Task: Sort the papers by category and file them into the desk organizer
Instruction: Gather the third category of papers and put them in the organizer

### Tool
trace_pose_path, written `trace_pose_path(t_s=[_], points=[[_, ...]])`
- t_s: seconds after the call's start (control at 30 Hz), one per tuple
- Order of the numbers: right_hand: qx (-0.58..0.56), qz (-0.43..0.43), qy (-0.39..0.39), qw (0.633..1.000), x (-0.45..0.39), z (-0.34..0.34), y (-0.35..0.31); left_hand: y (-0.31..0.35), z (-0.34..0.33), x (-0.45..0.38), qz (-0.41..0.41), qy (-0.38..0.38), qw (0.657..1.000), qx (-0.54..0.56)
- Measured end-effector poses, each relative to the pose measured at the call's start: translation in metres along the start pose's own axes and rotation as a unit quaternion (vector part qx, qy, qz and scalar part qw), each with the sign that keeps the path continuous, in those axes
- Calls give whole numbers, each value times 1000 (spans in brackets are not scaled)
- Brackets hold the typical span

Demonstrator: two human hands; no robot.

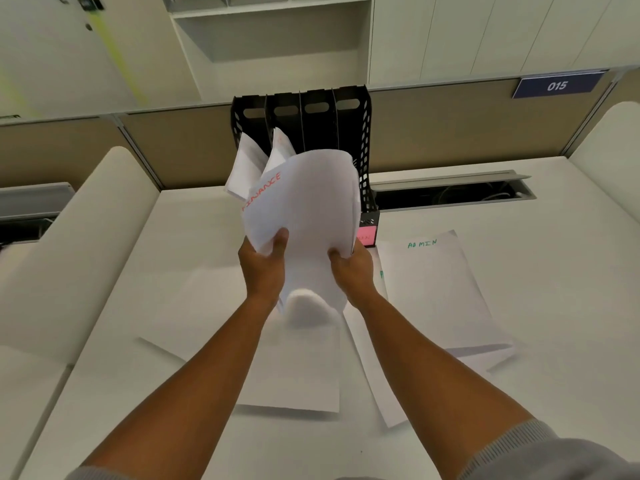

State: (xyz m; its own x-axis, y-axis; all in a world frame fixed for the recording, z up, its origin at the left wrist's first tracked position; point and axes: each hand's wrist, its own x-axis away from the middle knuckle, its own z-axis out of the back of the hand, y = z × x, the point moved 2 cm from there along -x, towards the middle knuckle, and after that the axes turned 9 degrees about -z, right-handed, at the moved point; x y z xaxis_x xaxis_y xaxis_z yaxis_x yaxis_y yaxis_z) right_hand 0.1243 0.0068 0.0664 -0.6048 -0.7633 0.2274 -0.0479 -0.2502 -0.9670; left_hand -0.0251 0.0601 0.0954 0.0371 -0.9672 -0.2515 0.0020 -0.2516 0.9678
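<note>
A curled stack of white papers (308, 206) marked FINANCE in red is held up in front of the black desk organizer (363, 140). My left hand (265, 263) grips the stack's lower left edge and my right hand (351, 268) grips its lower right edge. The organizer has several upright slots; white sheets (247, 161) lean out of its two left slots. A pink label (366, 235) shows on the organizer's front base. On the desk to the right lies a stack of sheets marked ADMIN (440, 289) in green. More white sheets (287, 368) lie flat under my forearms.
The white desk (571, 306) meets a beige partition behind the organizer. An open cable tray (450, 195) runs along the desk's back right. White shelving and cabinets hang above, with a blue sign reading 015 (557, 85). White curved dividers stand at both sides.
</note>
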Motion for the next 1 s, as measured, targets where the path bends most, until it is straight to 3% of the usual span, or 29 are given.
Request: trace_pose_path(t_s=[0.13,0.5,0.7,1.0], points=[[-27,20,-7,999,9,0,-4,8,0,2,-25,-12,1000,8],[10,23,6,1000,23,5,9,-4,21,16,24,18,999,27],[1,44,0,999,29,3,-5,9,21,12,-4,29,999,32],[44,1,-15,999,34,10,13,-12,29,16,55,-12,998,-16]])
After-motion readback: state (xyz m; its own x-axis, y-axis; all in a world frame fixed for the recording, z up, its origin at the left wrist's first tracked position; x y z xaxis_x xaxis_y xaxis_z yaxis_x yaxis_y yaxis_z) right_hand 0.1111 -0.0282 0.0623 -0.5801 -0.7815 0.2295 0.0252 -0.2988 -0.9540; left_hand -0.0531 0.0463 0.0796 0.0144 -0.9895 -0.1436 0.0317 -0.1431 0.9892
